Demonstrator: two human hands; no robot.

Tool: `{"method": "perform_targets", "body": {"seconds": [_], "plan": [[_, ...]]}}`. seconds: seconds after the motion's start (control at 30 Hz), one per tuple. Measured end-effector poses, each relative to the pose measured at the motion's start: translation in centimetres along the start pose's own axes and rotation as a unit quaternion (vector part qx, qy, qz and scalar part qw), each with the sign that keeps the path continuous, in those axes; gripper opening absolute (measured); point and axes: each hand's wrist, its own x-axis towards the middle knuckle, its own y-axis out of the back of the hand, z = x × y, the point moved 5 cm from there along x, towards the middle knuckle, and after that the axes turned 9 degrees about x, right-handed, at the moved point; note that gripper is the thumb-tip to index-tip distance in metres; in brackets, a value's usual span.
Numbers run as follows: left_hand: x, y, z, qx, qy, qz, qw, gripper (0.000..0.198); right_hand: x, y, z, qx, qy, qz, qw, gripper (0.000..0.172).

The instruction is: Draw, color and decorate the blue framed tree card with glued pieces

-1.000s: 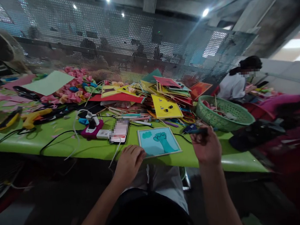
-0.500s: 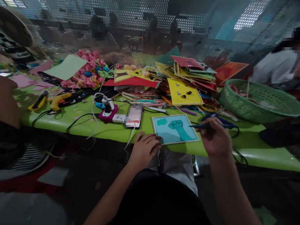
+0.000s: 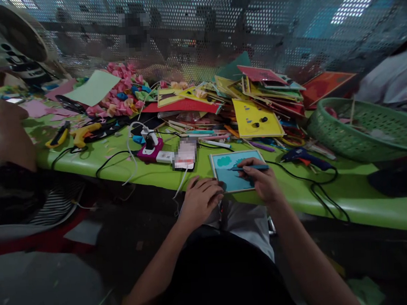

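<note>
Right hand (image 3: 264,182) pinches a pen (image 3: 260,167), hiding part of the picture (image 3: 235,180); left hand (image 3: 201,198) lies loosely spread.

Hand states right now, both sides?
Left hand: loosely open, palm down, no object visible in it, fingertips by the framed blue picture.
Right hand: closed around a dark blue pen, over the picture.

Black top (image 3: 229,272); pale grey trousers (image 3: 248,220) below; both forearms (image 3: 307,247) bare
</note>
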Motion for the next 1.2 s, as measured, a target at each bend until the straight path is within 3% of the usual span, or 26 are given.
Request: {"method": "perform_targets", "body": {"seconds": [0.33,0.7,1.2], "plan": [[0.02,-0.3,-0.01,0.021,0.01,-0.001,1.0,0.02,0.4,0.63,0.73,-0.063,-0.01,-0.021,0.998,0.023],[-0.19,-0.43,-0.04,0.006,0.023,0.021,1.0,0.021,-0.24,-0.02,0.22,-0.099,0.005,-0.006,0.995,0.034],[-0.16,-0.39,0.05,0.009,0.023,0.037,0.999,0.02,-0.24,0.21,0.29,-0.093,0.02,-0.009,0.995,0.033]]}}
